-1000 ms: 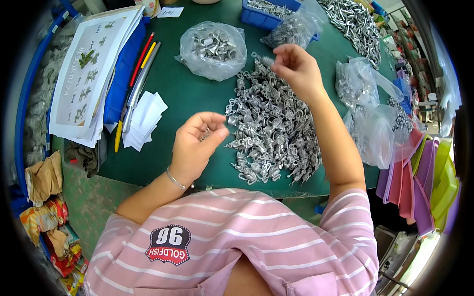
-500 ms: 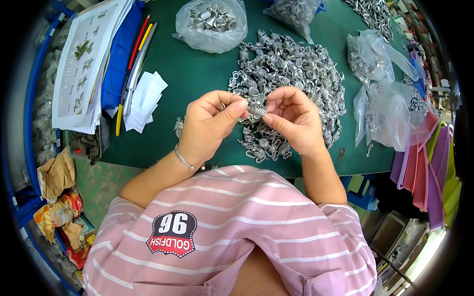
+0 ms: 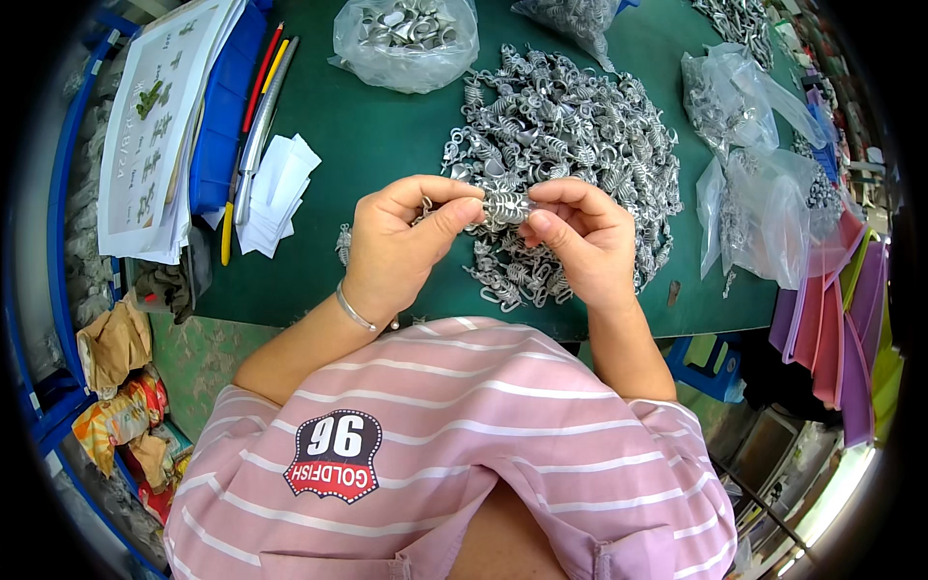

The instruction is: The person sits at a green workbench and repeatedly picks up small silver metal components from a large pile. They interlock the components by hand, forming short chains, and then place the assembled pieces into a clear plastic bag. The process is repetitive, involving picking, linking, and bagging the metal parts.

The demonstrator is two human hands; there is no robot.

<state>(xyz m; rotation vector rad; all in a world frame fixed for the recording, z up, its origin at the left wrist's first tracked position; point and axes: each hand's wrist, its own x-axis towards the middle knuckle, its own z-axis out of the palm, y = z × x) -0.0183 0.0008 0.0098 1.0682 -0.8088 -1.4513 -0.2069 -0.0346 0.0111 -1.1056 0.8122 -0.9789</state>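
Between my hands is a small silver metal piece [image 3: 507, 207] with rib-like bars, stretched level in front of the pile. My left hand [image 3: 394, 230] pinches its left end between thumb and forefinger. A bit of grey metal [image 3: 423, 208] also shows inside the curl of that hand; what it is I cannot make out. The thumb and forefinger of my right hand [image 3: 588, 230] grip the ribbed piece's right end. Just beyond and under my fingers lies a large heap of similar grey metal pieces [image 3: 580, 135], many ribbed or ring-shaped.
A plastic bag of metal rings [image 3: 406, 39] sits at the far edge of the green table [image 3: 387, 126]. On the left are printed sheets [image 3: 164, 126], a blue bin [image 3: 227, 121], pencils, a tapered metal rod [image 3: 263, 126] and white paper slips [image 3: 277, 193]. More bags [image 3: 768, 208] lie right.
My right hand has turned and shifted slightly right, and its fingers have closed on the right end of the ribbed piece. The piece now shows its ribbed face.
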